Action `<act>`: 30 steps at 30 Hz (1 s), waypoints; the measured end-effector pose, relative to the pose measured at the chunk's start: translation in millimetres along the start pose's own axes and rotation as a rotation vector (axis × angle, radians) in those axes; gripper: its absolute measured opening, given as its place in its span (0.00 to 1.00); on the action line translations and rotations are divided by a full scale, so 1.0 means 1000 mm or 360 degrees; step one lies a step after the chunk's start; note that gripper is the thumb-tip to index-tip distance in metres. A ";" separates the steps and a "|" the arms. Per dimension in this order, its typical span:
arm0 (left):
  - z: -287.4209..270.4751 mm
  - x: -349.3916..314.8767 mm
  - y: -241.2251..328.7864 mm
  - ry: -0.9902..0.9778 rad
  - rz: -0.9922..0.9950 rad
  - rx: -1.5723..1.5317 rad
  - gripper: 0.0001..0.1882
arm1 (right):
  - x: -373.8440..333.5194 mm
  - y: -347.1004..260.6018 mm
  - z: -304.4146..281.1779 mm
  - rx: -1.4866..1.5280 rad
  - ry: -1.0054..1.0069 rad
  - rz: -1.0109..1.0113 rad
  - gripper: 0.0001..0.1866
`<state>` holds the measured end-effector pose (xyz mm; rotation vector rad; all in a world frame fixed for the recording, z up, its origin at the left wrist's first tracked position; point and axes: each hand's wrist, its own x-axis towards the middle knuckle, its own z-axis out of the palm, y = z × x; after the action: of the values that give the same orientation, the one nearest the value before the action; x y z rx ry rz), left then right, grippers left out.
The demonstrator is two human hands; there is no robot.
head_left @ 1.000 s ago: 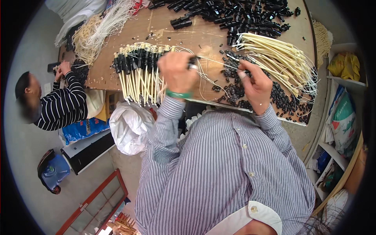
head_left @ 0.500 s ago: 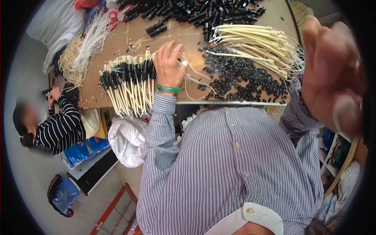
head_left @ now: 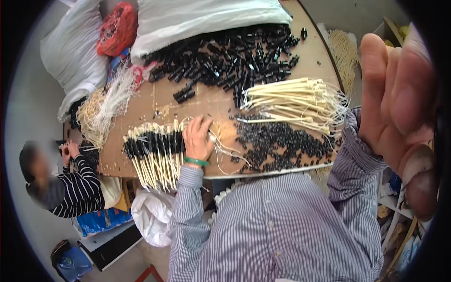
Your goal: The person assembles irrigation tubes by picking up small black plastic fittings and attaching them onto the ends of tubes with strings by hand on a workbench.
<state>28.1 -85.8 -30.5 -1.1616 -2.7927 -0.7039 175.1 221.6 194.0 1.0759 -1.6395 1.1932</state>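
Note:
My left hand (head_left: 198,141), with a green bangle at the wrist and white wrapping on a digit, rests on the table with its fingers stretched out and a little apart. It touches the right end of a row of cream cables (head_left: 152,169) fitted with black connectors. Thin white wires (head_left: 230,152) trail out beside the thumb. My right hand (head_left: 399,103) is raised very near the camera at the right, large in view. Its thumb stands well apart from the partly bent fingers, and I see nothing held in it.
Small black parts (head_left: 282,143) lie scattered right of my left hand, below a bundle of cream cables (head_left: 291,96). Black connectors (head_left: 225,56) are heaped behind, against a white sack (head_left: 211,19). At the far left, a person in a striped top (head_left: 77,190) works at the table.
The view has tipped up, bringing the white sack and red bag at the back into sight. My left hand stays by the cable row; my right hand remains raised near the camera, its thumb lower in the picture.

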 end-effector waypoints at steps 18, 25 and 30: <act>-0.004 0.055 0.030 0.0003 0.0135 -0.0238 0.27 | 0.011 0.011 -0.016 0.0135 0.0227 0.0209 0.43; 0.012 0.096 0.052 0.0089 0.0383 -0.0431 0.24 | 0.020 0.021 -0.027 0.0200 0.0242 0.0240 0.43; 0.028 0.114 0.041 0.0010 0.0265 -0.0350 0.22 | 0.020 0.015 -0.005 0.0277 0.0180 0.0266 0.42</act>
<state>-21.9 27.2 -16.5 -1.4040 -2.6246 -1.0143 155.9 225.9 210.2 0.9720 -1.5845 1.5020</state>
